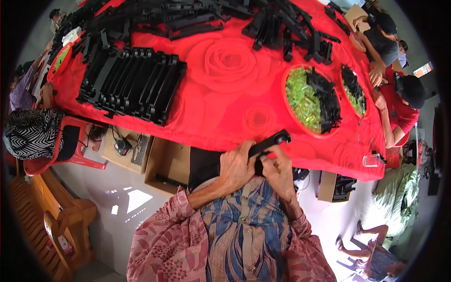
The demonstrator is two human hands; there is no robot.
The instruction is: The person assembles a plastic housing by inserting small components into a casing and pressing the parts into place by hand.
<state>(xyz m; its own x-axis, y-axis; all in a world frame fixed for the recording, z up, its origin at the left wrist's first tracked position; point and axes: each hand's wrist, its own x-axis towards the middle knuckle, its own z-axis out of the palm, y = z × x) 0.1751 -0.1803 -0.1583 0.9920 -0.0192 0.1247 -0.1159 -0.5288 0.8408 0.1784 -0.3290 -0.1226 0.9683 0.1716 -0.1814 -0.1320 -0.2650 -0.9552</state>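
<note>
At the table's near edge I hold a long black plastic part [267, 144] with both hands, its rounded end with a round hole pointing right. My left hand [236, 165] is closed around the part's left end. On its underside, my right hand [278, 172] has its fingers bent and pressed against the part. Whatever small piece the right fingers may pinch is hidden. Left of my hands, a row of similar black parts [134, 84] lies side by side on the red rose-patterned tablecloth [225, 108].
Loose black parts [197, 19] pile up at the far side. To the right stand a red basin [310, 132] of yellow-green and black pieces and a second basin [368, 105]. Cardboard boxes [162, 162] sit under the table edge. People work at both sides; a wooden bench [70, 211] is lower left.
</note>
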